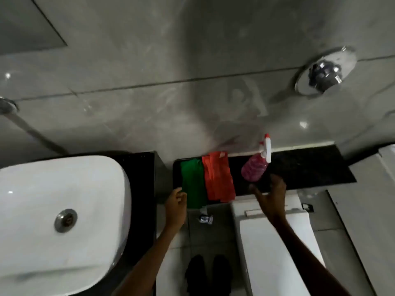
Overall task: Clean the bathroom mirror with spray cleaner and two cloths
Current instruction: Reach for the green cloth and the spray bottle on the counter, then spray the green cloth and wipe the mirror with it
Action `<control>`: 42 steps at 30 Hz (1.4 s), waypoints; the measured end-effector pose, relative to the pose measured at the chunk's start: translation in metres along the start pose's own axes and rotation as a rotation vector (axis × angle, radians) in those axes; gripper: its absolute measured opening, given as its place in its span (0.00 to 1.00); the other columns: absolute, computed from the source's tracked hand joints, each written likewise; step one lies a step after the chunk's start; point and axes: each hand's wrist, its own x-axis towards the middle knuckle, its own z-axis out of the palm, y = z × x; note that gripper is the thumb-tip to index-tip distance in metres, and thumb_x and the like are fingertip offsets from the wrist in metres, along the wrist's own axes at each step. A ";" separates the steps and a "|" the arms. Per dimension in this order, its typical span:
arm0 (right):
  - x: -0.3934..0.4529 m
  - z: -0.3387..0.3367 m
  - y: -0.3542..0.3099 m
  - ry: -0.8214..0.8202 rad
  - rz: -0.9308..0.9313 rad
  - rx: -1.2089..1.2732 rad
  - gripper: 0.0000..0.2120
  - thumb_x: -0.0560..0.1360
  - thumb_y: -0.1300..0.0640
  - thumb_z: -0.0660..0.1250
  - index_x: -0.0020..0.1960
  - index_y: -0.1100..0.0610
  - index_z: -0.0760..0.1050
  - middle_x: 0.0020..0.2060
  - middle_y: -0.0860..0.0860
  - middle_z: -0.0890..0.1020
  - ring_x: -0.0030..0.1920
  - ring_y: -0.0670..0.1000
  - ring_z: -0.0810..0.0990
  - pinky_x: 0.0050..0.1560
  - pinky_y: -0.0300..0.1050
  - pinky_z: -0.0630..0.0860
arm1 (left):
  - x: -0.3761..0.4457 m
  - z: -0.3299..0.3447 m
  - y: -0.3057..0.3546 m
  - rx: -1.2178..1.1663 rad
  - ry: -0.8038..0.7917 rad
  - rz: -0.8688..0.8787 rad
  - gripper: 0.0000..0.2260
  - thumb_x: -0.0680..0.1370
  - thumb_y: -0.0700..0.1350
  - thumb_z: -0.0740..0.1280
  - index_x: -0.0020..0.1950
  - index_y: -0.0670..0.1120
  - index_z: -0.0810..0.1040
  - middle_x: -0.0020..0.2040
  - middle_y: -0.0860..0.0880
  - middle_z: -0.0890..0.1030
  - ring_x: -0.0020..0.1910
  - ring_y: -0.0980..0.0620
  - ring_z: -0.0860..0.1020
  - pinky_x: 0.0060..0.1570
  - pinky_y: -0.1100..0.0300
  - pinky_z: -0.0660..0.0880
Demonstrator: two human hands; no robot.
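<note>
A green cloth (193,184) and a red cloth (218,178) lie side by side on a dark stone ledge (310,167). To their right on the same ledge stands a pink spray bottle (255,166) with a white and red trigger head. My left hand (175,204) hovers at the green cloth's left edge, fingers loosely curled and holding nothing. Just below the bottle is my right hand (270,196), fingers spread, with its fingertips close to the bottle's base. A corner of the mirror (27,24) shows at the top left.
A white basin (64,210) on a dark counter fills the lower left. A white toilet (275,248) sits under the ledge at the right. A chrome flush button (326,73) is on the grey tiled wall. My shoes (208,274) stand on the floor.
</note>
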 end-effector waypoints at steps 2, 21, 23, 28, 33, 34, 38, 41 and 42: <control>0.040 0.010 -0.004 -0.038 -0.008 0.103 0.29 0.67 0.60 0.83 0.64 0.65 0.76 0.58 0.63 0.82 0.59 0.63 0.82 0.59 0.63 0.81 | 0.029 0.015 -0.003 0.047 0.080 -0.047 0.16 0.83 0.37 0.63 0.71 0.34 0.75 0.56 0.36 0.83 0.51 0.42 0.80 0.46 0.61 0.72; 0.077 0.034 -0.067 -0.111 -0.411 0.253 0.07 0.81 0.60 0.67 0.59 0.55 0.76 0.50 0.55 0.80 0.48 0.52 0.83 0.48 0.46 0.81 | 0.084 0.033 0.023 -0.269 -0.078 -0.220 0.13 0.78 0.35 0.68 0.64 0.38 0.77 0.55 0.37 0.83 0.54 0.36 0.82 0.50 0.50 0.81; 0.049 0.025 -0.084 -0.200 -0.423 0.272 0.11 0.78 0.65 0.67 0.59 0.56 0.78 0.47 0.51 0.82 0.46 0.50 0.83 0.46 0.41 0.79 | 0.068 0.022 0.038 -0.438 -0.125 -0.249 0.12 0.78 0.34 0.68 0.61 0.43 0.77 0.55 0.39 0.82 0.49 0.41 0.83 0.45 0.54 0.80; -0.020 0.021 -0.129 -0.475 -0.305 0.353 0.15 0.74 0.70 0.67 0.58 0.59 0.82 0.41 0.58 0.86 0.39 0.59 0.85 0.38 0.54 0.81 | 0.025 -0.026 0.084 -0.800 -0.278 -0.206 0.23 0.74 0.24 0.65 0.64 0.43 0.79 0.54 0.42 0.86 0.52 0.43 0.85 0.46 0.51 0.85; -0.062 0.030 -0.158 -0.569 -0.166 0.449 0.17 0.77 0.74 0.69 0.58 0.56 0.81 0.51 0.60 0.88 0.53 0.60 0.88 0.53 0.61 0.85 | 0.000 -0.073 0.122 -0.901 -0.411 -0.056 0.30 0.75 0.22 0.59 0.72 0.45 0.75 0.63 0.42 0.85 0.59 0.44 0.85 0.56 0.51 0.84; -0.068 0.031 -0.164 -0.564 -0.179 0.433 0.12 0.77 0.70 0.72 0.54 0.55 0.81 0.46 0.59 0.87 0.48 0.61 0.88 0.50 0.63 0.86 | -0.004 -0.081 0.128 -0.889 -0.411 -0.039 0.32 0.75 0.21 0.59 0.75 0.44 0.72 0.66 0.41 0.82 0.62 0.43 0.83 0.59 0.49 0.83; -0.079 0.039 -0.178 -0.473 -0.241 0.348 0.10 0.77 0.55 0.76 0.43 0.60 0.79 0.32 0.61 0.81 0.33 0.63 0.82 0.33 0.65 0.79 | -0.010 -0.097 0.143 -0.843 -0.406 -0.008 0.34 0.74 0.21 0.59 0.79 0.42 0.67 0.68 0.38 0.78 0.62 0.41 0.81 0.59 0.48 0.81; -0.079 0.038 -0.179 -0.480 -0.237 0.376 0.08 0.78 0.57 0.75 0.43 0.60 0.81 0.33 0.62 0.83 0.34 0.65 0.83 0.35 0.67 0.80 | -0.012 -0.105 0.150 -0.839 -0.390 0.006 0.34 0.74 0.21 0.60 0.78 0.42 0.68 0.66 0.40 0.80 0.61 0.43 0.82 0.59 0.49 0.82; -0.078 0.037 -0.178 -0.488 -0.221 0.390 0.07 0.77 0.57 0.76 0.43 0.57 0.81 0.33 0.62 0.83 0.34 0.65 0.83 0.35 0.68 0.80 | -0.013 -0.107 0.151 -0.842 -0.385 0.008 0.34 0.75 0.21 0.60 0.78 0.42 0.67 0.66 0.40 0.80 0.61 0.43 0.82 0.60 0.49 0.81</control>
